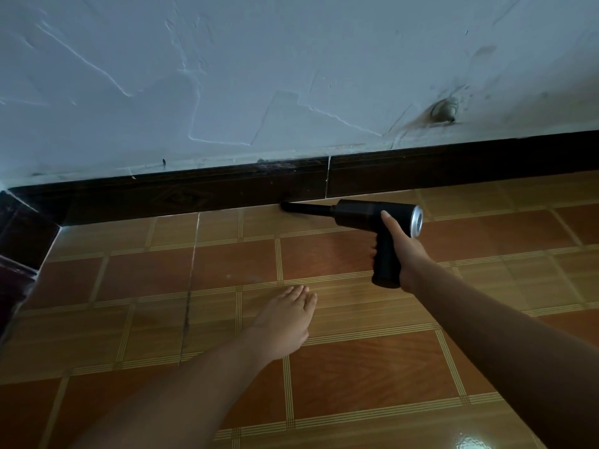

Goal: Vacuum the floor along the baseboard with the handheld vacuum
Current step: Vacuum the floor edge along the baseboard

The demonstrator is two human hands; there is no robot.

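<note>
**Holding the vacuum (361, 212) to the baseboard (194, 196)**

We grip the handle w/ our right hand (405, 251), fingers wrapped round it, thumb up along the body. The nozzle (304, 209) points to 9 o'clock, its tip approx mid-frame where floor (356, 367) meets baseboard. Our left hand (285, 322), at 6 o'clock, is flat w/ fingers straight and holds nothing. We can't tell if it touches the tiles.
</note>
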